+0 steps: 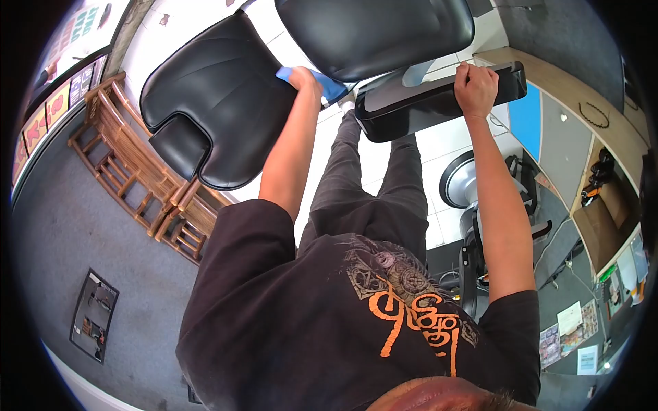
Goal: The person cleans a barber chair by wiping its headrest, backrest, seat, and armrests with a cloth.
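A blue cloth [330, 87] is held in my left hand [306, 81], between the black chair back [223, 96] and the black seat cushion [377, 34]. Part of the cloth hangs past my fingers, beside the edge of the chair back. Over on the right, my right hand [476, 88] is closed on the chair's black armrest [411, 106], near its outer end. The armrest has a grey panel on its upper face. My feet are mostly hidden under the chair.
A wooden bench [130, 168] stands by the wall on the left. At the right are a cabinet with blue and grey panels [565, 130], open shelving holding dark items, and a round metal chair base [460, 181]. White tiles [442, 147] cover the floor.
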`<action>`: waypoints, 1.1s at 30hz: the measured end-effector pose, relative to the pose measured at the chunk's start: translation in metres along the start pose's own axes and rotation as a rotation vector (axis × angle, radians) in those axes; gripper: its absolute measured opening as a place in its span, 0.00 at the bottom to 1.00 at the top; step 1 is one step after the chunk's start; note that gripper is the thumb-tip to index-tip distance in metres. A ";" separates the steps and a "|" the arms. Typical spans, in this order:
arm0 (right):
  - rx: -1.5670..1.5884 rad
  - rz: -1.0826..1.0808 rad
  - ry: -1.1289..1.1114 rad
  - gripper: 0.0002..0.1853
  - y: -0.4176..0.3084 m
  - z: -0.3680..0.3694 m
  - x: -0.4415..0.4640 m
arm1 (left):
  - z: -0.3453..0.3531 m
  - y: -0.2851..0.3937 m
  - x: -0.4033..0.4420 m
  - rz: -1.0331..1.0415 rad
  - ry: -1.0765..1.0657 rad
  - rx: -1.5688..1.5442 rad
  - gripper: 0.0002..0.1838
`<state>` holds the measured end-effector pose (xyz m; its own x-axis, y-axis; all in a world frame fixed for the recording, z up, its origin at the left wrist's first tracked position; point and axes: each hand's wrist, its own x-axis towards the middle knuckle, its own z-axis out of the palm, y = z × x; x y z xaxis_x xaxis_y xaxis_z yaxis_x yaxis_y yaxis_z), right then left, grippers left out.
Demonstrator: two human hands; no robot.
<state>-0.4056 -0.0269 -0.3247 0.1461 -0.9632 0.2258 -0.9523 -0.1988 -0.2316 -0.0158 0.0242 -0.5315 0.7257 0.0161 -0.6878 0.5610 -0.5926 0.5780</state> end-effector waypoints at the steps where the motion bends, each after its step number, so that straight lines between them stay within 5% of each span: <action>1: 0.001 -0.003 -0.001 0.19 0.000 0.000 0.000 | 0.011 0.019 0.001 0.121 -0.019 -0.161 0.26; 5: 0.008 0.002 -0.001 0.19 0.000 -0.001 -0.001 | 0.059 0.107 0.005 0.467 -0.063 0.098 0.22; 9: 0.019 -0.003 0.005 0.18 0.000 -0.001 0.000 | 0.080 0.131 0.059 0.734 -0.306 0.717 0.21; 21: 0.009 -0.019 0.023 0.18 0.000 0.000 0.001 | 0.022 0.031 0.049 0.577 -0.305 0.442 0.20; 25: 0.007 -0.021 0.027 0.18 0.000 -0.001 0.001 | -0.002 0.017 0.000 0.537 -0.257 0.908 0.22; 29: 0.028 -0.009 0.049 0.19 -0.002 0.000 0.001 | -0.014 -0.011 0.004 0.494 -0.458 1.109 0.23; 32: 0.026 -0.007 0.052 0.19 -0.001 -0.001 0.002 | -0.032 -0.028 -0.015 0.242 -0.663 0.887 0.23; 33: 0.019 -0.007 0.043 0.19 -0.001 -0.001 0.001 | -0.040 -0.026 -0.025 0.366 -0.750 1.033 0.21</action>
<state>-0.4048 -0.0277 -0.3233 0.1405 -0.9531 0.2681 -0.9460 -0.2091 -0.2476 -0.0323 0.0717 -0.5121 0.1880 -0.5222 -0.8318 -0.4197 -0.8084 0.4127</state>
